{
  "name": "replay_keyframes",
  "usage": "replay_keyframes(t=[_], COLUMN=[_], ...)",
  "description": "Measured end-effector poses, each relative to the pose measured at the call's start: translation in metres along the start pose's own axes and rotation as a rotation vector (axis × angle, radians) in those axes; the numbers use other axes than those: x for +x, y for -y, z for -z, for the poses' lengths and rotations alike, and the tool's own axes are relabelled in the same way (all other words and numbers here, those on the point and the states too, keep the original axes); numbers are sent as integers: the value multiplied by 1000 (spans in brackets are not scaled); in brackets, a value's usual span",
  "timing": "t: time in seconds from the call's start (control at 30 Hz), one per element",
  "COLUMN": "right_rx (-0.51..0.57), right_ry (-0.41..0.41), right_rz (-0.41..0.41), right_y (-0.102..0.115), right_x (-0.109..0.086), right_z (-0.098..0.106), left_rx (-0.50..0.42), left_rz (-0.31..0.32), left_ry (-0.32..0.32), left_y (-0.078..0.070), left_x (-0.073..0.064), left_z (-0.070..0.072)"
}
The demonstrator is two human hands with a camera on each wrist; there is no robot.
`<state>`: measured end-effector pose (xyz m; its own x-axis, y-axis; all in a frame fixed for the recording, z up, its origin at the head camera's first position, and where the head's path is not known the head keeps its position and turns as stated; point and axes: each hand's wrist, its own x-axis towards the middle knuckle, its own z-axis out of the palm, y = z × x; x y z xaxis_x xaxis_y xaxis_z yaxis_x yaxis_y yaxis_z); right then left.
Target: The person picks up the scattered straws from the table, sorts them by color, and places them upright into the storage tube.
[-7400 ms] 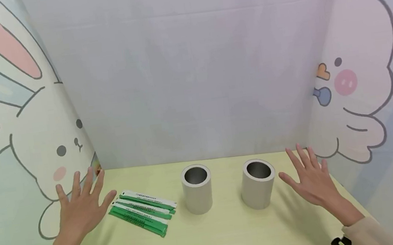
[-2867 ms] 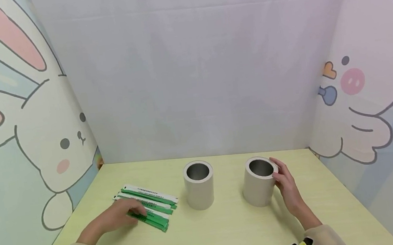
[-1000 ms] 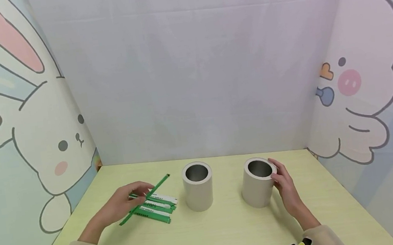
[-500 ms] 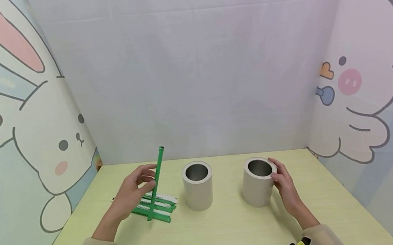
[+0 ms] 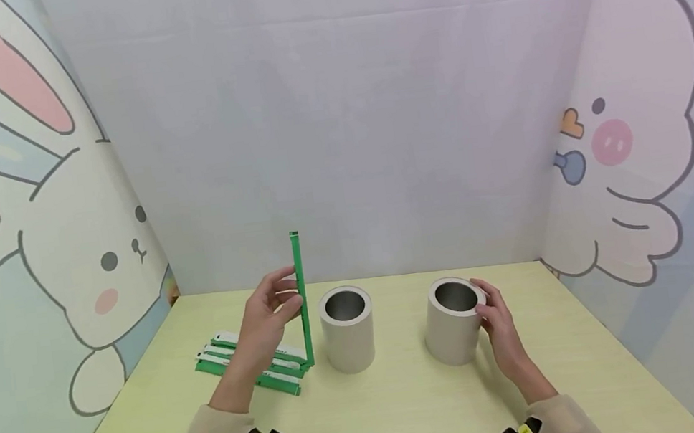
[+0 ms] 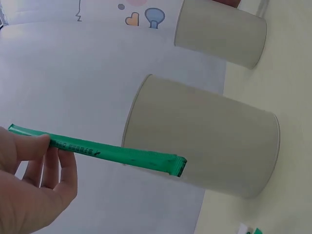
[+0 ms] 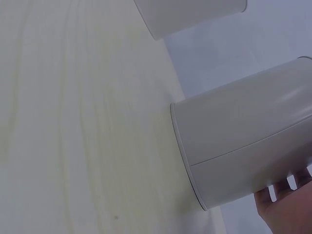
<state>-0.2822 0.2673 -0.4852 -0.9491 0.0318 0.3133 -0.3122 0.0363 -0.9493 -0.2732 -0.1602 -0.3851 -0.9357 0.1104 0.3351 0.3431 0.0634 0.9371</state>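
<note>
My left hand [image 5: 262, 328] pinches a long, thin green stick packet [image 5: 306, 330] between thumb and fingers. The packet stands upright, left of the left light-grey cylindrical cup [image 5: 350, 346]. In the left wrist view, dark print and a crimped end show on this packet [image 6: 117, 152], which overlaps the cup [image 6: 204, 131]. My right hand [image 5: 503, 334] grips the far-right side of a second, matching cup [image 5: 452, 333], thumb and fingers at its rim. In the right wrist view the fingers [image 7: 263, 197] lie along its wall. Both cups stand upright with dark insides.
Several green and white stick packets [image 5: 279, 382] lie fanned on the pale yellow table [image 5: 372, 423], partly behind my left forearm. A grey cloth [image 5: 337, 138] hangs behind, with cartoon-printed cloths [image 5: 640, 65] at both sides.
My left hand took one packet from the pile, lifted it, turned it upright and moved right towards the left cup. Earlier my right hand came to the right cup; it has stayed there.
</note>
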Motion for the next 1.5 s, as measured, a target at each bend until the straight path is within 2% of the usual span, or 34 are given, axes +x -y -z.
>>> replay_keyframes(t=[0.3,0.57,0.73,0.93,1.1,1.5], right_rx=[5,17,12,16,26,45], right_ry=[-27,-60,-70,-73,-84,-106], right_rz=[0,14,17,19,27,22], right_y=[-1,-3,-4,-5,-6,-5], right_x=[0,2,2,1,1,5], right_z=[-2,-7,-8,-6,-8,-11], left_rx=[-98,-163,-163,-140,-136,-168], left_rz=[-37,-76,-100,-143,-176,-185], left_ry=[-38,-66,-73,-99,-82,-104], left_y=[-13,-23,-30,-33,-33,-33], left_x=[12,20,27,38,46,57], left_z=[-33,-54,-72,-96,-116,-156])
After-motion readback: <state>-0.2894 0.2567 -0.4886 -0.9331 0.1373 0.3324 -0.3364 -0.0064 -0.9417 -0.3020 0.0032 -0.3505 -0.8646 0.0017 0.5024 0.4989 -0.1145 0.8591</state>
